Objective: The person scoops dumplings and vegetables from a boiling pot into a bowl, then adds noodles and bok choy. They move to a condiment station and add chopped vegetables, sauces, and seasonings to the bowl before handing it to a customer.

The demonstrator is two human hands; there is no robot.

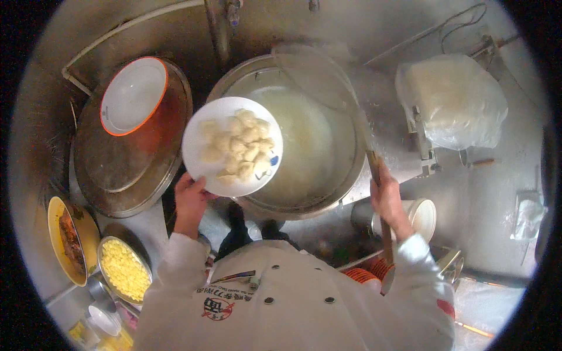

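Note:
My left hand [191, 199] grips the lower left rim of a white plate [199, 169] piled with pale dumplings [246, 147]. The plate is held over the left part of a large round metal pot [285, 210], which holds cloudy, steaming liquid [311, 162]. In my right hand [388, 199], at the pot's right side, is the long wooden handle [374, 164] of a strainer. Its round mesh head [309, 77] reaches over the back right of the pot, blurred by steam.
To the left, an orange-rimmed white bowl [134, 96] rests on a big round metal lid [123, 171]. Nearer stand a yellow bowl of dark red food [72, 245] and a bowl of yellow pieces [125, 272]. A plastic-wrapped bundle [452, 101] lies right; orange-rimmed bowls [362, 278] are stacked below.

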